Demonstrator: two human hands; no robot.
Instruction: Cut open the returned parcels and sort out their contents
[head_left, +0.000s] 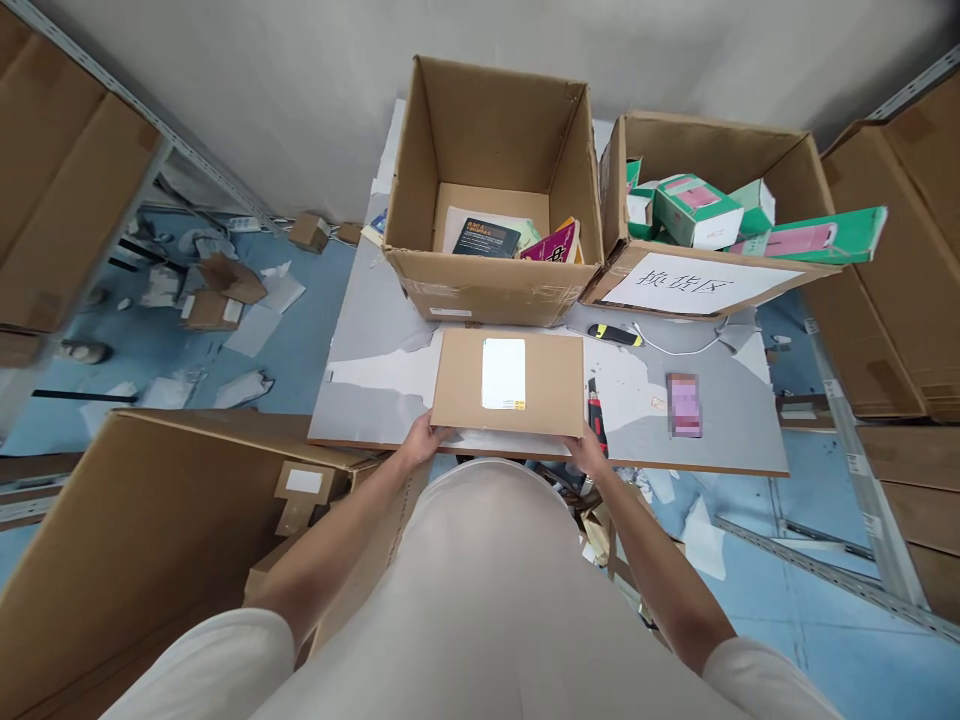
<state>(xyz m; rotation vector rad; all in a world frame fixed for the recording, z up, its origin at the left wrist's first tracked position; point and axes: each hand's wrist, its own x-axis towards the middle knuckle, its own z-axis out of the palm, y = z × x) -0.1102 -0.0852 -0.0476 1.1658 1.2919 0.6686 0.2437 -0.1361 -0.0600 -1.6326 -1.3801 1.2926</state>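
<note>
A flat brown cardboard box (457,375) with a white label (503,373) on its top is at the front edge of the table. My left hand (422,440) grips its near left corner, and my right hand (587,450) grips the near right corner. Both hands have their fingers partly hidden under the box. Right beside my right hand lies a red and black utility knife (596,415). Beyond the box, a yellow and black cutter (615,335) rests on the table.
Behind stands a large open carton (487,285) with several books inside. To its right, another carton (720,140) holds green and pink boxes and bears a handwritten sign. A pink pixelated item (684,405) lies on the table (739,420). A big open carton (172,520) is at lower left.
</note>
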